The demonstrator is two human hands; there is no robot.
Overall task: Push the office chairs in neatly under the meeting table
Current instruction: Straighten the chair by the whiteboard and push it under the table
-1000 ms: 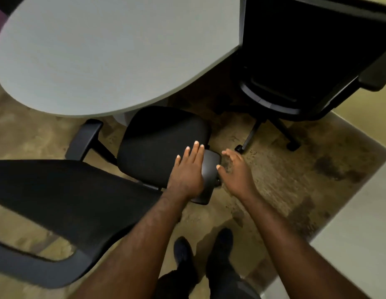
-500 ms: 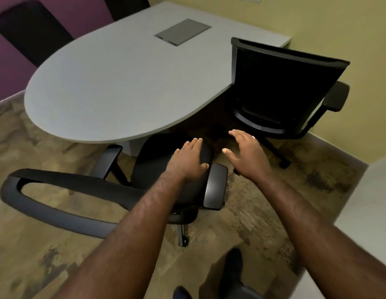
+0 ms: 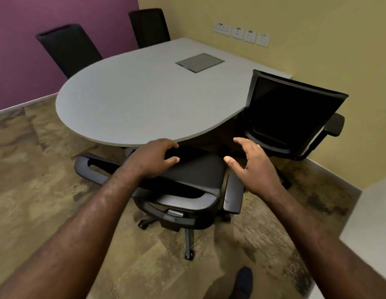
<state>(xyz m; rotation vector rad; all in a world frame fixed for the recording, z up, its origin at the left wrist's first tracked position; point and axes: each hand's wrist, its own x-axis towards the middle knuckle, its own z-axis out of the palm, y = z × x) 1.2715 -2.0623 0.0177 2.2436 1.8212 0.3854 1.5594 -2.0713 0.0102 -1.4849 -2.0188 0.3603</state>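
Chair (image 3: 194, 169) seat front — under table (image 3: 144, 100).

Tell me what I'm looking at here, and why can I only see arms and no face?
The camera is worn on a person's head and looks forward and down, so you see what they see: their own two bare arms. There is no robot. In front is a grey meeting table with a flat grey panel set into its top; nothing else lies on it. The left hand rests on the seat of the nearest office chair, which is turned sideways. The right hand is open in the air and holds nothing. Another chair stands on the right, and two more chairs stand at the far side.
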